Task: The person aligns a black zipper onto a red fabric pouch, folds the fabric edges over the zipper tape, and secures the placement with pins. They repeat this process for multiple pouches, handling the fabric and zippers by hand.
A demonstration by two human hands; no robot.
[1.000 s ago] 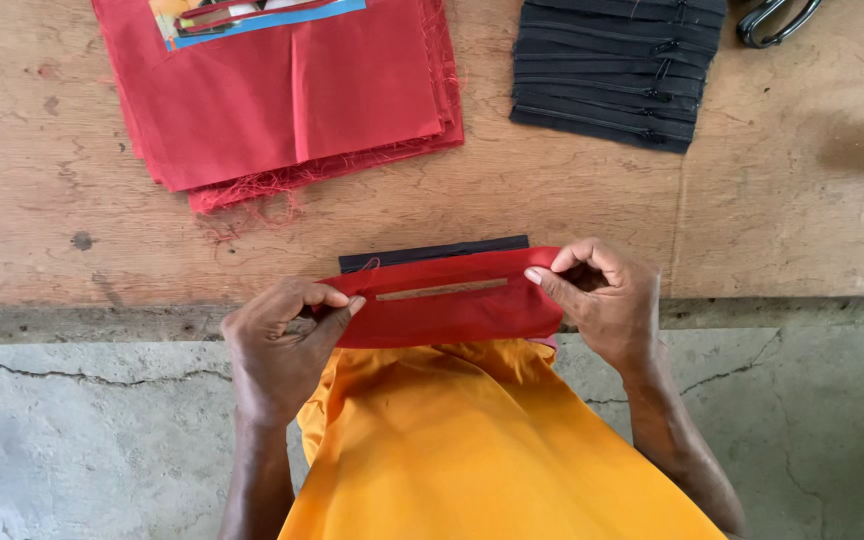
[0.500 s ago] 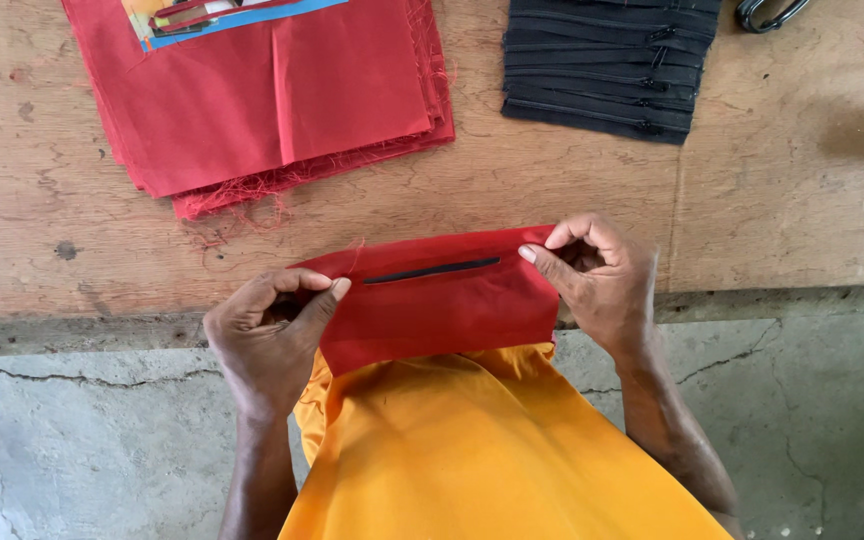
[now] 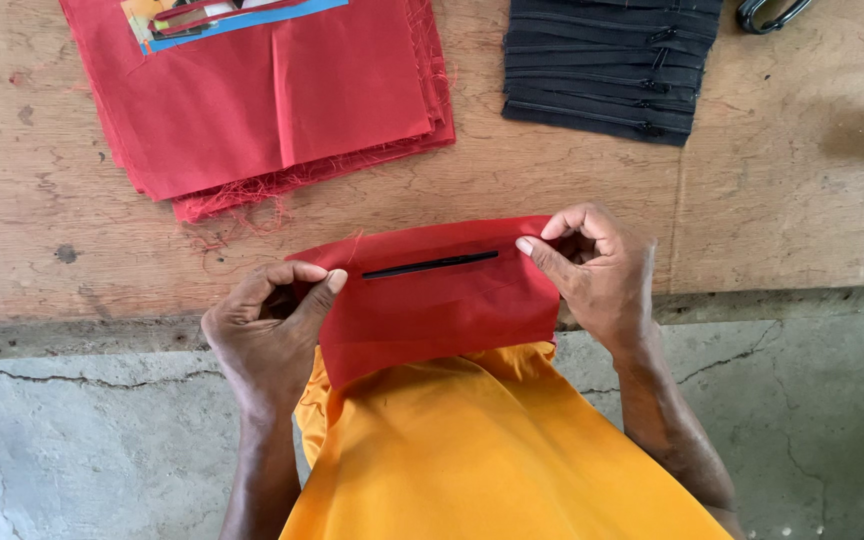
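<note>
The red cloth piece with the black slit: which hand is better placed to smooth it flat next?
Probably the right hand: its thumb already lies on top of the red cloth piece, beside the black slit. The left hand pinches the other edge, a grip suited to holding.

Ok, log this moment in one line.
left hand: pinches red fabric piece | right hand: pinches other end | black slit: faces up

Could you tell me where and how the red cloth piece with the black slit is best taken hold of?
Grip the red cloth piece at its two short ends, level with the black slit, coming in from either side, as the left hand and right hand do here. It is limp and wide, so end pinches probably keep the slit flat and taut.
</note>
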